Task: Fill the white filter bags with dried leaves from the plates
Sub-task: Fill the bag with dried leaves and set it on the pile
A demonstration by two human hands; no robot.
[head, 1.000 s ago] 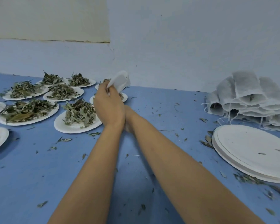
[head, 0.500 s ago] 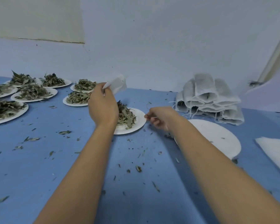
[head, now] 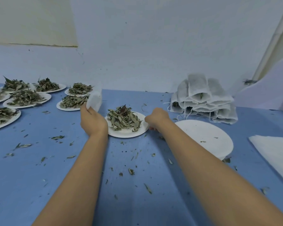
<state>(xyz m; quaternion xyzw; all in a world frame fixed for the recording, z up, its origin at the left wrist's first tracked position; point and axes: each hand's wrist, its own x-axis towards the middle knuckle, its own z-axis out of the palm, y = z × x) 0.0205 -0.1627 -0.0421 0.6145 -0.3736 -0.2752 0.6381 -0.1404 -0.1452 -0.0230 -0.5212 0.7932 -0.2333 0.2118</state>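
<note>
Head: filter bag [head: 95, 99] in left grip [head: 92, 123], plate [head: 129, 133] rim in right grip [head: 157, 119].

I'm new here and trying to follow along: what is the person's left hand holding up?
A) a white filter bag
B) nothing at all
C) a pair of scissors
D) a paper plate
A: the left hand grips a white filter bag, with its fingers curled round the bag's lower end, just left of the plate of dried leaves.
</note>
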